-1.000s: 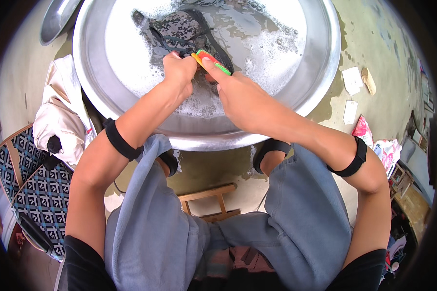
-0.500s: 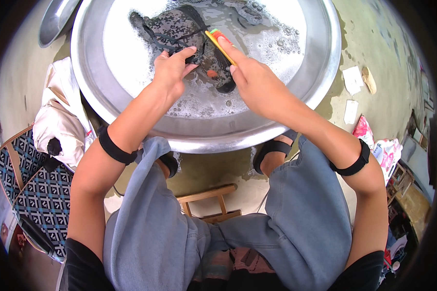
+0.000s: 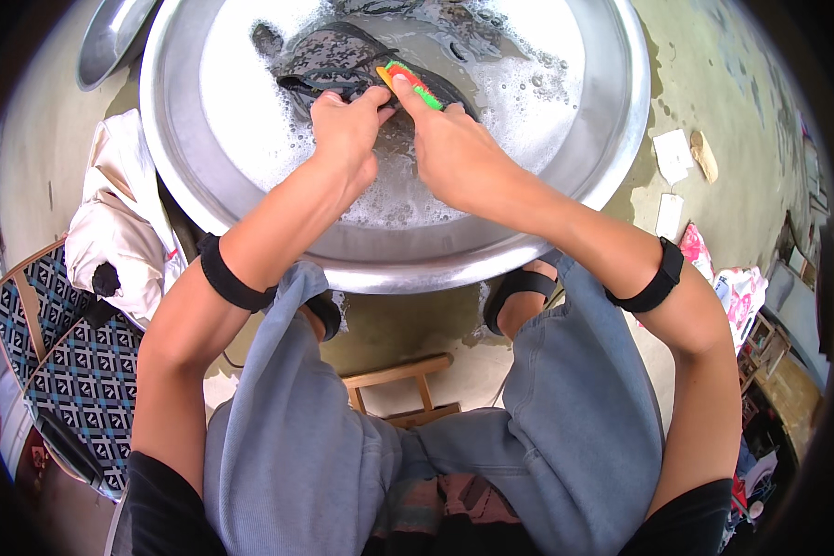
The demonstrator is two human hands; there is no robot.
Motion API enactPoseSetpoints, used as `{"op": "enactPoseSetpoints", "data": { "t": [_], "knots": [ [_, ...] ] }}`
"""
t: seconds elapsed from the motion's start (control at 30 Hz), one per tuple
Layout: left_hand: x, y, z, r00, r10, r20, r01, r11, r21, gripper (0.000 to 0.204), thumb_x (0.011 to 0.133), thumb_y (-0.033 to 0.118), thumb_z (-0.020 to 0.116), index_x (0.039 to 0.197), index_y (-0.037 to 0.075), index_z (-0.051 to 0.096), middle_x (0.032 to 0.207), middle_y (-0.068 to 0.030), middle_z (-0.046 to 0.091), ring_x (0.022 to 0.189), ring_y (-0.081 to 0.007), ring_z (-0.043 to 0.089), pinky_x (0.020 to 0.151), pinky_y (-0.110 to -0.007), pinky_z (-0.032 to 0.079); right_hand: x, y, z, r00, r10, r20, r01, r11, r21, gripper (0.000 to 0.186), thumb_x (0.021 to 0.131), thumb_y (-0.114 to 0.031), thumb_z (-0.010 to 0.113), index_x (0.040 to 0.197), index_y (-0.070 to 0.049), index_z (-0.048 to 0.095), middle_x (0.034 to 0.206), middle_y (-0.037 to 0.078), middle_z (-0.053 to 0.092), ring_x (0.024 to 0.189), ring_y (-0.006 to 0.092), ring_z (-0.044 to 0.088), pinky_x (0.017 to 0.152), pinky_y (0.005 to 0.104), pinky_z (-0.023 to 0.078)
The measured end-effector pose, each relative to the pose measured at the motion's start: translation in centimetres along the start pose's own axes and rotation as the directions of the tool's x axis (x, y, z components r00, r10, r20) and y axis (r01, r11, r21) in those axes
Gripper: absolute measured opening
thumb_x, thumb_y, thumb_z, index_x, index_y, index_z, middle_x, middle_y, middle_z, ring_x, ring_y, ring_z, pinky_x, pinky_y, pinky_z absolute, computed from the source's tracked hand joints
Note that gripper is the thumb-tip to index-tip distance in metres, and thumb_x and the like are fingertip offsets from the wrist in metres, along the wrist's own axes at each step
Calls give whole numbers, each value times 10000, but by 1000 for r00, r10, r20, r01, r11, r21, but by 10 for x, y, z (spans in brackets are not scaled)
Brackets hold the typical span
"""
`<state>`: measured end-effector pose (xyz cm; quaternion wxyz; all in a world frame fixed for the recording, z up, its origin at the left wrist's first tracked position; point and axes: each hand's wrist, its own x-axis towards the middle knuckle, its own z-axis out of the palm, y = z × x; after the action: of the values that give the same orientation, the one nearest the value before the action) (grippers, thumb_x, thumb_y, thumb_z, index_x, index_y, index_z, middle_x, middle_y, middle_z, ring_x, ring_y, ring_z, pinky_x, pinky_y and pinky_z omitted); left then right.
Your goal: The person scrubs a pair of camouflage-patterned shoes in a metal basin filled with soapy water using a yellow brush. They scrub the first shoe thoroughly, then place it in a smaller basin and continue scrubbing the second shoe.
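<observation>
A dark, wet camouflage-patterned cloth item with black edging and cords lies in sudsy water in a large metal basin. Its exact kind I cannot tell. My left hand grips its near edge, fingers bent around the fabric. In my right hand is a scrubbing brush with a yellow body and red and green bristles. The brush rests against the item, just right of my left fingertips, its bristles partly turned up and to the right. More dark cloth lies in the water at the far side.
A second metal bowl stands at the far left. White cloth and a patterned bag lie on my left. A low wooden stool is between my legs. White paper pieces and a floral bag are at right.
The cloth item has been shifted and folded over, so its orange spot no longer shows. My right hand has moved left, closer to my left hand, and the brush has turned, showing its bristles.
</observation>
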<state>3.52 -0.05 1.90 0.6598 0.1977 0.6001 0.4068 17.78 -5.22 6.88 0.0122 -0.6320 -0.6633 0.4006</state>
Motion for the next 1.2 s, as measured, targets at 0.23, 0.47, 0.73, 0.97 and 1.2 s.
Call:
{"op": "enactPoseSetpoints", "data": {
  "t": [0.23,0.47,0.73,0.97,1.2],
  "knots": [
    [15,-7,7,999,44,23,-47,984,169,241,918,-66,716,1110,-116,580,1110,-178,700,1014,-253,725,848,-361,609,8,-1,-15,995,-91,-36,93,995,39,721,996,-39,535,1675,-80,296,1100,370,662,1018,518,662,917,556,554],
    [23,-20,-1,999,48,10,-49,971,233,156,902,-99,687,1058,-87,688,1094,-151,735,965,-230,730,838,-352,607,2,0,-15,999,-40,5,40,996,-78,746,1013,-18,514,1702,-146,260,1085,375,625,976,523,664,909,547,556],
    [24,-7,-12,997,51,49,-59,985,160,116,933,-81,634,1035,-125,668,1103,-193,721,981,-252,729,862,-360,611,-11,-6,-4,998,-57,36,54,996,71,761,1021,-15,498,1713,-177,226,1095,358,616,968,504,669,905,536,555],
    [13,-5,-10,997,-13,77,6,996,93,117,906,-114,636,1010,-78,677,1062,-154,732,932,-251,729,848,-369,605,-2,-5,-10,994,-67,89,77,991,-113,840,933,22,548,1701,-74,220,1202,423,579,996,554,691,875,538,590],
    [7,-8,2,993,-113,-32,115,992,52,211,873,-136,640,1052,-27,659,1040,-126,721,886,-236,716,787,-369,589,6,-6,-11,985,4,173,10,997,-78,759,1010,-39,518,1708,-148,241,1120,352,624,1019,493,656,910,539,548]
  ]
}}
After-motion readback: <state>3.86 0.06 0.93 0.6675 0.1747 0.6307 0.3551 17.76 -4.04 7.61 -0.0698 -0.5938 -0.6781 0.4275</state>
